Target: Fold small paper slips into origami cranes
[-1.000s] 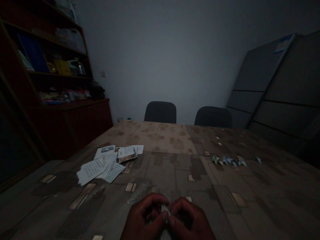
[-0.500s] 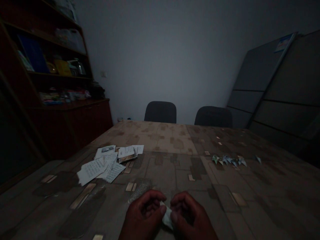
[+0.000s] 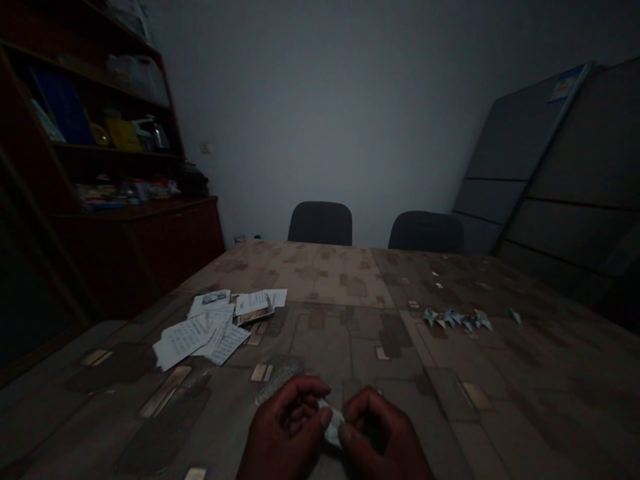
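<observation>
A small pale piece of folded paper (image 3: 332, 427) is held between my two hands at the bottom centre, just above the patterned tablecloth (image 3: 345, 360). My left hand (image 3: 290, 427) has its thumb on the paper's left side, with the fingers curled. From the right, my right hand (image 3: 377, 433) pinches the paper's other side between thumb and bent fingers. The lower part of the paper is partly hidden by the hands.
Printed cards and papers (image 3: 215, 333) lie in a loose pile at the left. Several small folded paper shapes (image 3: 457, 320) form a row at the right, with a single one (image 3: 515, 317) beside them. Two dark chairs (image 3: 321, 223) stand behind the table.
My right hand's fingers have shifted slightly on the paper, and the paper shows less of its lower end between my hands. The cards and folded shapes have stayed in place.
</observation>
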